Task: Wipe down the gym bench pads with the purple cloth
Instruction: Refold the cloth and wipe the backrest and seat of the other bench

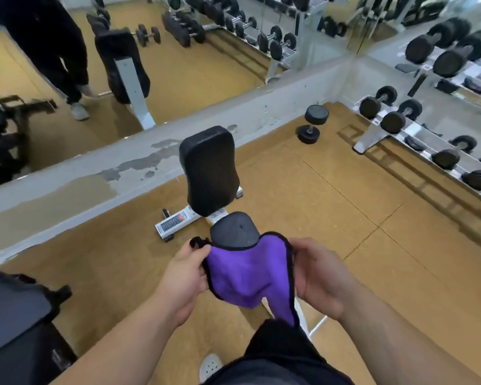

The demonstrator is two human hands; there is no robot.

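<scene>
We stand at the near end of the white-framed gym bench, looking down its length toward the mirrored far wall.

The purple microfibre cloth with black stitched edging hangs slack between both our hands, in the air just above the near end of the small black vinyl seat pad. It touches neither pad yet.

Left hand: fingers curled closed on the cloth's left edge, a black corner bunched above the thumb. Right hand: thumb over the right edge, the other fingers behind the fabric, so we grip it there too. A tail of cloth droops low on the right, toward our dark trouser leg.

Beyond the seat, the tall black upholstered back pad stands raised, tilting away from us. No wiping looks done yet, as we judge it.

How we judge the step is done well:
- Fold the cloth into a flat pad under one palm; loose tails drag and skip.
- Take the back pad first, from the far top edge down, so anything loosened falls onto the seat, which we wipe last.
- Use overlapping strokes along the length and run the rounded rims too.
- Steady the back pad with the free hand if it rocks.

Surroundings: a loose black round-headed dumbbell on the tan cork-look floor, far right of the bench, well apart from it.
</scene>
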